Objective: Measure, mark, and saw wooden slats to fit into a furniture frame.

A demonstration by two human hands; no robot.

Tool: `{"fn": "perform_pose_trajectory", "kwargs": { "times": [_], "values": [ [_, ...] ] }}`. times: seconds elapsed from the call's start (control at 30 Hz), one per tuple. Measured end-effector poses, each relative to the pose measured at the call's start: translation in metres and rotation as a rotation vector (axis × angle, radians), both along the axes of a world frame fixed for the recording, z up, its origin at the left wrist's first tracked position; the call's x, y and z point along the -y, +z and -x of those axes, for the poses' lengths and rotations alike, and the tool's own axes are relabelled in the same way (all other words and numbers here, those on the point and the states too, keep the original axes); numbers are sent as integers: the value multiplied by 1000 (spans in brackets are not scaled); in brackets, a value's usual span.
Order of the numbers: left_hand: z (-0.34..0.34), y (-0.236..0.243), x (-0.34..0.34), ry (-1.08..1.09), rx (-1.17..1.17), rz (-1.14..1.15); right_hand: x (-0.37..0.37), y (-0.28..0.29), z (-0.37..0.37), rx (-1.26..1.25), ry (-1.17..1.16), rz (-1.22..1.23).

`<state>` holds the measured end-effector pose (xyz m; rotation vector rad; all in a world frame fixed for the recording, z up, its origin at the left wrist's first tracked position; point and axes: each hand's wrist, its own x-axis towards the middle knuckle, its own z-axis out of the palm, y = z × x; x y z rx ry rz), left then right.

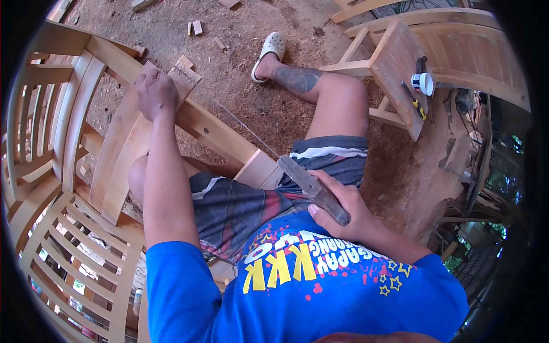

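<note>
My left hand [155, 92] presses down on the far end of a curved wooden board [123, 148] that lies across a long wooden rail [214, 130]. My right hand [343, 210] is closed around the worn wooden handle of a tool [311, 187], held against my lap; its working end is hidden, so I cannot tell what kind it is. A thin line or wire [243, 126] runs from near the board toward the tool. I sit with my right leg [334, 97] stretched out on the sawdust ground.
An unfinished slatted wooden chair frame [63, 228] curves along the left. A small wooden stool [394, 68] at upper right carries a white cup [423, 83], a pencil and a yellow tool. Wood offcuts [195, 27] lie on the dirt. Another chair frame [474, 46] stands far right.
</note>
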<state>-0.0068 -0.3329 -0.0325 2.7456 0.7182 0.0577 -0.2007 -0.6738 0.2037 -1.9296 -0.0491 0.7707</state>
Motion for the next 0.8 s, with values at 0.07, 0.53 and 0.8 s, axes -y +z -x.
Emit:
{"fn": "perform_pose_trajectory", "kwargs": {
  "times": [0.07,0.53,0.8],
  "values": [
    [0,-2,-1,7,3,-21,-16,-19,-14,76,-41,-66],
    [3,4,2,49,-18,16,-24,-43,-19,58,-43,-69],
    [-3,8,10,38,19,44,-70,-103,-64,365,-108,-166]
  ]
}}
